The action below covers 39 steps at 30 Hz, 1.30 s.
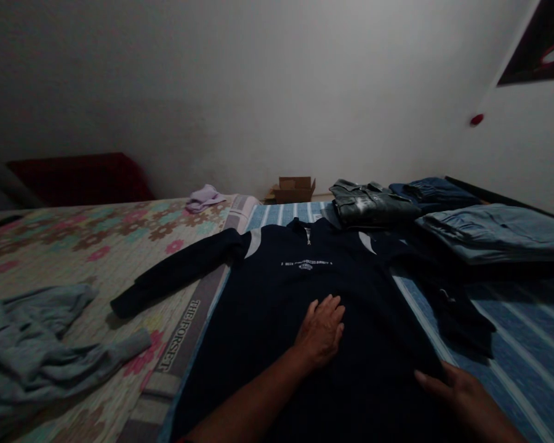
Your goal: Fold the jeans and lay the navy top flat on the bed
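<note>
A dark navy long-sleeved pullover (277,320) with a short neck zip, pale shoulder panels and small chest lettering lies spread out in front of me, sleeves out to both sides. My left hand (321,332) rests palm down on the middle of its front, fingers stretched out and holding nothing. At the pullover's right side edge is my right hand (461,391). Its thumb lies over the dark cloth while the other fingers curl at the edge, partly hidden, and seem to grip the fabric.
A crumpled grey garment (50,351) lies left on the flowered bedding (106,246). Folded dark grey clothing (372,203), folded dark jeans (436,191) and folded light-blue jeans (503,231) sit at the right. Farther back are a lilac cloth (204,198) and a cardboard box (294,191).
</note>
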Each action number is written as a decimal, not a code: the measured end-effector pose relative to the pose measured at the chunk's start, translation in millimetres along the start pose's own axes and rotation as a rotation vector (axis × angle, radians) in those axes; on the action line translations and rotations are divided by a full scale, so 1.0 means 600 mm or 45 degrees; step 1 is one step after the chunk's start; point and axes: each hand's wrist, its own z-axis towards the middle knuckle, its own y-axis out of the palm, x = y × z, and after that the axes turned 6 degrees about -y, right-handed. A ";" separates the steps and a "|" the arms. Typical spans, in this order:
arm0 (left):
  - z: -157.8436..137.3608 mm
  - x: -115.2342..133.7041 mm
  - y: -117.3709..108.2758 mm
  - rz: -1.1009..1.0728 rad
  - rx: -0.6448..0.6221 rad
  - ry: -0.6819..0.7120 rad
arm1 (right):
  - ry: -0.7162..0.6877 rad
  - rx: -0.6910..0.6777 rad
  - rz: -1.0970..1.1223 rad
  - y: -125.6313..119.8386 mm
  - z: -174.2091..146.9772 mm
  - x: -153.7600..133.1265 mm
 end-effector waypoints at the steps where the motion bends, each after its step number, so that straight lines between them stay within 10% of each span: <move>1: -0.001 0.000 0.002 0.018 0.012 0.009 | 0.016 0.011 0.062 0.005 0.001 0.002; 9: -0.001 0.000 0.005 0.071 0.032 0.021 | 0.070 0.169 0.240 0.014 0.002 0.004; 39: -0.020 0.037 -0.008 0.022 -0.220 0.078 | -0.197 0.140 -0.631 -0.014 0.012 -0.019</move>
